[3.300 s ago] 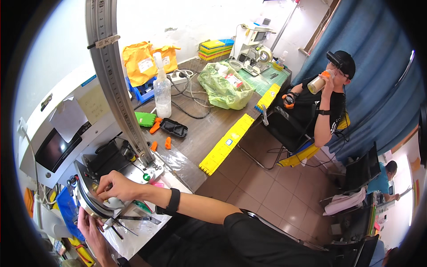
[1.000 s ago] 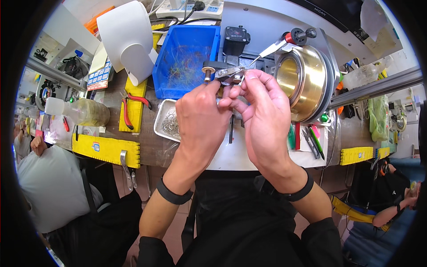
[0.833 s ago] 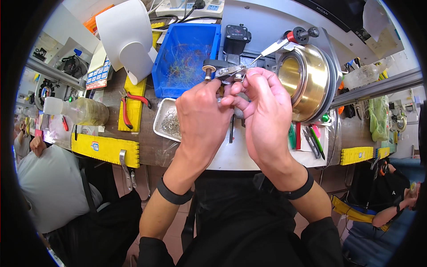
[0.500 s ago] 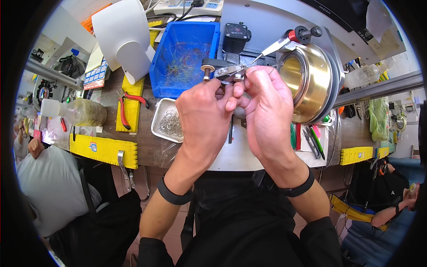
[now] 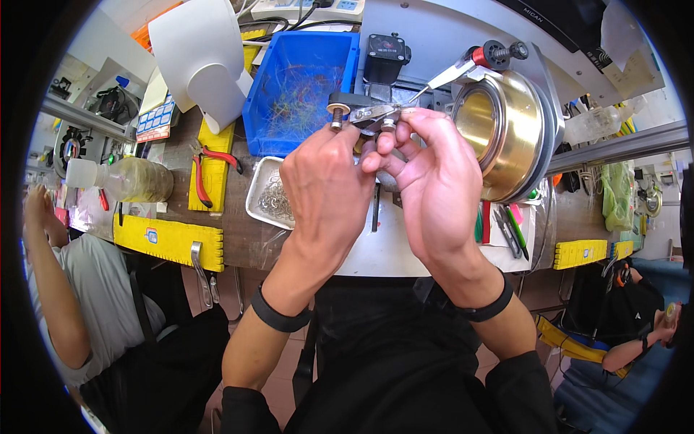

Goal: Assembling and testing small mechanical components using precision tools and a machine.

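Both hands meet at a small metal fixture [image 5: 372,114] with a spring-loaded bolt on its left, in front of a black motor block. My left hand [image 5: 323,177] has its back turned up and its fingers curled closed under the fixture's lower edge; what they grip, if anything, is hidden. Beside it my right hand [image 5: 441,173] pinches thumb and forefinger together at the fixture's right end, its other fingers curled. Any piece in that pinch is too small to name. A thin pointed tip on a white arm [image 5: 444,76] reaches down close to the right fingertips.
A blue bin [image 5: 300,87] with fine wire scraps stands behind my left hand. Nearer is a white tray [image 5: 253,206] of small metal rings. Red-handled pliers [image 5: 199,181] lie left, a large brass drum [image 5: 510,137] stands right, and pens [image 5: 517,231] lie below it.
My right hand has turned slightly and its fingers have shifted at the fixture; my left hand has moved a little left. A person at the left has raised an arm.
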Demonstrator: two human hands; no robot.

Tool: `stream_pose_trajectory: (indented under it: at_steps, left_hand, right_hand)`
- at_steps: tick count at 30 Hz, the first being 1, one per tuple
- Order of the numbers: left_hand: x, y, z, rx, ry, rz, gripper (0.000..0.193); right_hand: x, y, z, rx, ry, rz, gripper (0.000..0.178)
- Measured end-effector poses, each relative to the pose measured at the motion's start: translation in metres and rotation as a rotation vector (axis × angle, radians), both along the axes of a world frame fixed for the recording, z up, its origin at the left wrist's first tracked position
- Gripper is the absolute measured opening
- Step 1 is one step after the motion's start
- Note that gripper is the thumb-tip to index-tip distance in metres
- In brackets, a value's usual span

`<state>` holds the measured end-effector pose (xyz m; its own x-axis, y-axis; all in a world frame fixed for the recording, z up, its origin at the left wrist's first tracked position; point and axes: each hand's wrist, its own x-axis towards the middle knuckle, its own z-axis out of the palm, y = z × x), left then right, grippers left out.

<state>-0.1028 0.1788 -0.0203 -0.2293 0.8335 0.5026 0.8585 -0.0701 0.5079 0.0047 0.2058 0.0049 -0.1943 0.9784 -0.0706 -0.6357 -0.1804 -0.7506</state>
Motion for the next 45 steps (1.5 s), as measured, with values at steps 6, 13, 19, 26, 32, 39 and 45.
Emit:
stream_pose_trajectory:
  at_steps: [6, 13, 19, 26, 32, 39, 45]
  left_hand:
    - [0.001, -0.001, 0.004, -0.034, -0.058, 0.005, 0.014]
    - [-0.002, 0.000, 0.000, -0.087, -0.027, 0.010, 0.013]
    - [-0.003, 0.002, 0.000, -0.063, 0.017, -0.015, 0.015]
    - [-0.005, 0.001, 0.003, -0.064, 0.003, -0.053, 0.015]
    - [-0.006, 0.000, 0.004, -0.066, 0.005, -0.047, 0.014]
    - [-0.017, -0.009, 0.018, -0.100, 0.011, -0.060, 0.016]
    - [-0.037, -0.014, 0.081, -0.060, -0.348, 0.040, 0.015]
  right_hand:
    - [0.002, -0.002, -0.001, -0.008, 0.017, 0.024, 0.016]
    - [0.002, -0.002, -0.002, 0.007, 0.015, 0.029, 0.013]
    - [0.002, -0.002, -0.005, 0.008, 0.017, 0.026, 0.013]
    - [0.005, -0.001, -0.002, -0.003, -0.012, 0.070, 0.014]
    - [0.003, -0.002, -0.001, -0.011, -0.003, 0.071, 0.014]
    - [0.000, -0.006, 0.004, -0.050, -0.050, 0.021, 0.013]
    - [0.008, -0.016, -0.001, -0.152, -0.136, 0.052, 0.014]
